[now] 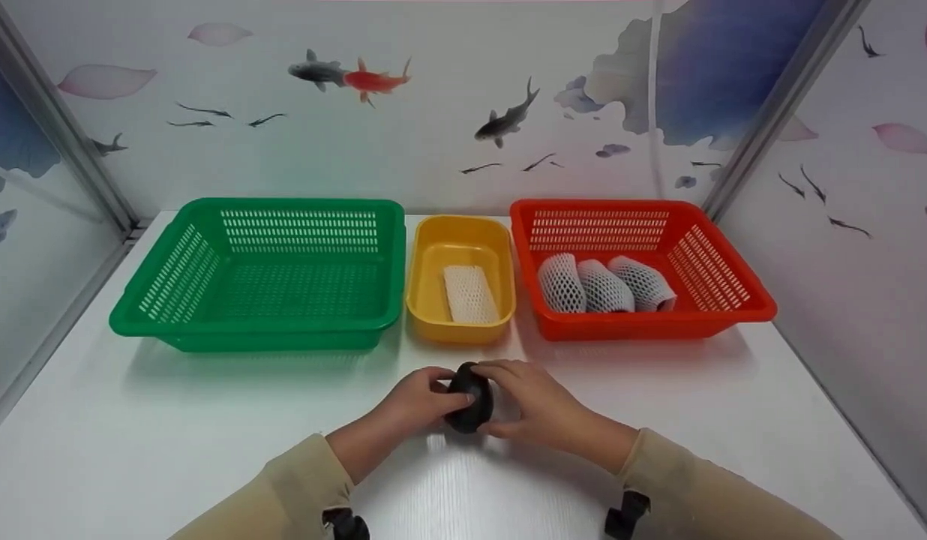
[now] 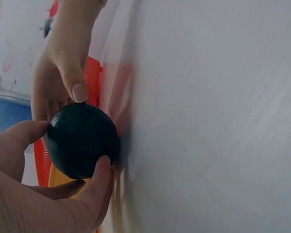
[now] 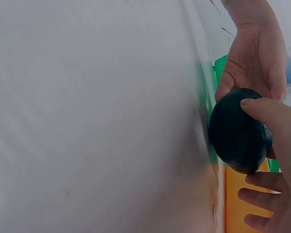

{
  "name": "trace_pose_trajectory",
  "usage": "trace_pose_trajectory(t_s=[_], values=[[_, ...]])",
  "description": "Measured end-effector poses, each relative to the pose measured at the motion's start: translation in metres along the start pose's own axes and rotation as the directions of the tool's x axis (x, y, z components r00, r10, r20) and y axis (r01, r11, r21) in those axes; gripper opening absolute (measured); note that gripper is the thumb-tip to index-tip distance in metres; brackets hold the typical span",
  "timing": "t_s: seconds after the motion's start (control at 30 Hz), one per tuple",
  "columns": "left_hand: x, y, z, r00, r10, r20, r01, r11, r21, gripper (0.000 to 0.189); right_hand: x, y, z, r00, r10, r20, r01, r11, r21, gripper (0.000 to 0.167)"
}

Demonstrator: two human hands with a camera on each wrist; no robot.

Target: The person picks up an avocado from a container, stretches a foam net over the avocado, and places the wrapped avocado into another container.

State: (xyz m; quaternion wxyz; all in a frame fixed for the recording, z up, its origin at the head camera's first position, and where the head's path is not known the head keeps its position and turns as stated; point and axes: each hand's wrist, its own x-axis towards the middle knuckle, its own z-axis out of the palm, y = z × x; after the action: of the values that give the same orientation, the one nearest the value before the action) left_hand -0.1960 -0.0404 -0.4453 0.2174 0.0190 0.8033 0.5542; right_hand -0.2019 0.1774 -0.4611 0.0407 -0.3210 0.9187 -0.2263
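Note:
A dark green, nearly black, egg-shaped fruit (image 1: 469,409) is held between both hands, close above the white table, in front of the yellow basket. It looks smooth and round in the left wrist view and more oval in the right wrist view. My left hand (image 1: 415,401) pinches it from the left, thumb across its near face. From the right, my right hand (image 1: 542,409) spans it, fingers at its top and thumb at its lower edge. A flat white foam net sleeve (image 1: 471,295) lies in the yellow basket (image 1: 427,322).
At the left stands a green basket (image 1: 283,327) with slotted walls. The red basket (image 1: 643,325) on the right holds three plump white foam net sleeves (image 1: 604,286). Behind the baskets rises a wall (image 1: 433,150) painted with fish; side panels flank the white table (image 1: 231,420).

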Motion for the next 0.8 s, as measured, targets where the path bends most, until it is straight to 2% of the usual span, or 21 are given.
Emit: trace_pose_trajectory(t_s=[0.23,0.43,0.6,0.8], values=[[-0.0004,0.0005,-0.0009,1.0,0.016,0.005,-0.016,0.999,0.032,0.059,-0.0004,-0.0002,-0.0003,1.0,-0.003,0.006,0.003,1.0,-0.024,0.076],[-0.0015,0.0033,-0.0017,1.0,-0.024,0.011,0.024,1.0,0.011,0.063,-0.0007,-0.0027,-0.0022,0.999,0.03,0.018,-0.03,1.0,-0.009,0.076],[-0.0014,0.0042,-0.0013,0.999,-0.045,0.001,0.045,0.998,0.033,0.063,-0.0017,-0.0027,-0.0042,0.998,0.054,0.028,-0.054,0.999,0.003,0.075],[-0.0004,0.0019,0.0002,1.0,-0.023,0.004,0.022,0.999,0.028,0.061,-0.0028,-0.0001,-0.0055,0.994,0.099,0.04,-0.1,0.995,0.005,0.075]])
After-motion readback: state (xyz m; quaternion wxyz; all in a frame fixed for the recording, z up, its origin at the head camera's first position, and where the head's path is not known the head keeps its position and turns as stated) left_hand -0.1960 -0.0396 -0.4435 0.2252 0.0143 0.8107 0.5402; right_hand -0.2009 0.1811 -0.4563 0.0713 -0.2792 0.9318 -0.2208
